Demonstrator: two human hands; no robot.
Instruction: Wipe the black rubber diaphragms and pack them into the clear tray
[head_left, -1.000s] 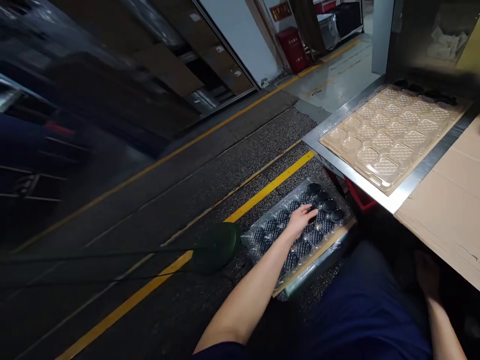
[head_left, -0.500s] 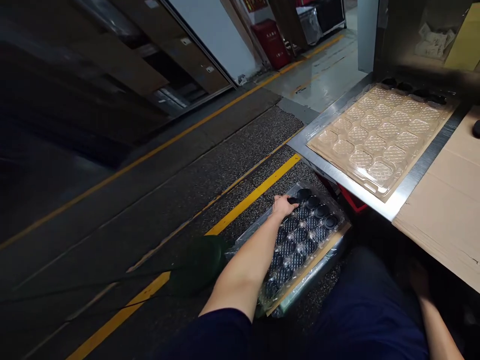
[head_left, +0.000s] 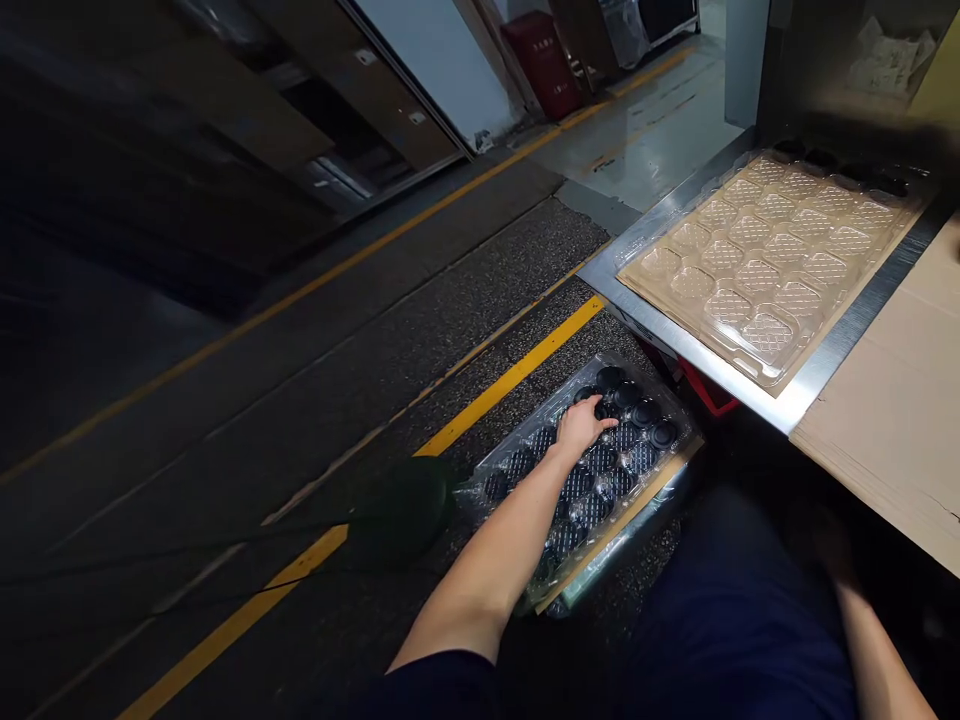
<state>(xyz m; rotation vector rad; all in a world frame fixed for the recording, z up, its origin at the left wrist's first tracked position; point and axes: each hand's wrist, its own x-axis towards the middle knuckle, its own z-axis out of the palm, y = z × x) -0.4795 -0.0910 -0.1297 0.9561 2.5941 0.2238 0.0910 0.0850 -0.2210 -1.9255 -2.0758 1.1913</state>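
My left hand (head_left: 583, 424) reaches down over a clear plastic tray (head_left: 487, 470) that sits low beside my legs. Thumb and fingers close around a small black round part (head_left: 603, 409), partly hidden by the fingers. Several black round parts (head_left: 646, 413) fill the tray's far end, and one more lies just past my fingers. The nearer pockets, with their cross-hatched pattern, show dark. My right hand (head_left: 831, 548) hangs in deep shadow under the table edge beside my leg; its fingers do not show clearly.
On the metal-edged table (head_left: 802, 395) at right lies another clear tray (head_left: 757, 270), with several black parts along its far end. Cardboard (head_left: 885, 390) covers the nearer tabletop. A dark green round object (head_left: 409, 505) stands left of the low tray. A red bin (head_left: 544, 65) is farther back.
My left hand has shifted slightly right and inward over the low tray. A black round part now shows in the pocket area where the hand was. My right hand stays low.
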